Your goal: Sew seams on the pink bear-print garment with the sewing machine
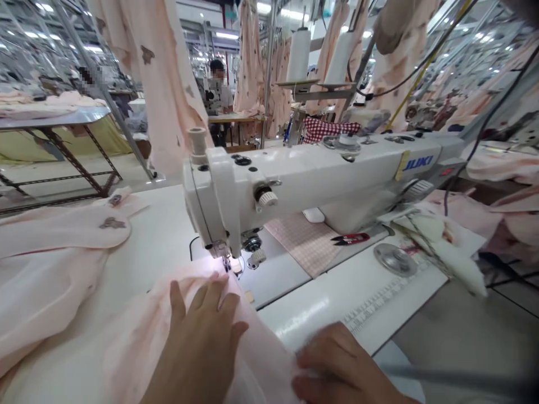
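Pale pink fabric (261, 348) lies on the white sewing table, its far edge under the lit presser foot (227, 264) of a white sewing machine (303, 174). My left hand (202, 325) rests flat on this fabric with fingers spread, the fingertips just in front of the presser foot. At the fabric's right edge, close to the front of the table, my right hand (337, 365) has its fingers curled and pressed together on the cloth. Motion blurs it somewhat.
Red-handled thread snips (351, 239) and a checked cloth (298, 241) lie under the machine arm. A round metal dish (394, 259) stands by a printed ruler (374, 306). More pink fabric (54, 264) covers the table's left. White thread cones (300, 56) stand behind; a person (225, 92) sits farther back.
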The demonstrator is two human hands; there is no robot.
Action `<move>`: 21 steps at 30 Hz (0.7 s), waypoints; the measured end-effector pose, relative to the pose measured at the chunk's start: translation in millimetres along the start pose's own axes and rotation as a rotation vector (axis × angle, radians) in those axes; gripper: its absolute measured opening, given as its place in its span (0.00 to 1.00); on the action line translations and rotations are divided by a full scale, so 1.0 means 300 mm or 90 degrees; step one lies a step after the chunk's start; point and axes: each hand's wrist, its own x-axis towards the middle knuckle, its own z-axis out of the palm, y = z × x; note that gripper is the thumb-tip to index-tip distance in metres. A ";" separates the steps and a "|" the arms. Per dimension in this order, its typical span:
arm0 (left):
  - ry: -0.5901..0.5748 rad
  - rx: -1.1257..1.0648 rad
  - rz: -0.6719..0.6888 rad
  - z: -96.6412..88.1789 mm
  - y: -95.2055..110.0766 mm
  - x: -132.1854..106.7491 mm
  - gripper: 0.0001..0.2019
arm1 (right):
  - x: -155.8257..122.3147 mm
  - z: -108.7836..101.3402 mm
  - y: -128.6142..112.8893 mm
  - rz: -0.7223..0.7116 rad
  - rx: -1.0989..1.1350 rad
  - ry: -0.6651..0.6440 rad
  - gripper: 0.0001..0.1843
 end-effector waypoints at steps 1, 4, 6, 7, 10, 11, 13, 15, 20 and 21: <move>-0.004 0.004 0.009 0.003 0.013 -0.020 0.13 | 0.008 -0.011 -0.012 0.029 -0.014 -0.022 0.10; 0.005 0.053 0.054 0.017 0.031 -0.076 0.20 | 0.014 -0.026 -0.032 0.049 -0.033 -0.048 0.08; 0.022 0.081 0.072 0.022 0.033 -0.092 0.22 | 0.003 -0.023 -0.031 0.035 -0.038 -0.034 0.08; 0.031 0.085 0.080 0.022 0.034 -0.092 0.23 | -0.005 -0.020 -0.028 0.033 -0.042 -0.033 0.09; 0.064 0.063 0.079 0.014 0.040 -0.077 0.24 | -0.020 -0.019 -0.020 0.038 -0.052 -0.037 0.07; 0.075 0.053 0.076 0.011 0.041 -0.071 0.24 | -0.019 -0.022 -0.018 0.039 -0.058 -0.045 0.06; 0.087 0.033 0.077 0.008 0.031 -0.060 0.24 | -0.005 -0.031 -0.015 0.014 -0.081 -0.073 0.05; 0.072 0.018 0.080 0.008 0.002 -0.050 0.23 | 0.026 -0.036 -0.008 -0.042 -0.110 -0.105 0.07; 0.007 -0.032 0.073 0.006 -0.144 0.007 0.22 | 0.146 0.004 0.045 -0.166 -0.131 -0.132 0.10; -0.007 -0.042 0.076 0.006 -0.177 0.024 0.23 | 0.171 0.018 0.060 -0.187 -0.133 -0.134 0.10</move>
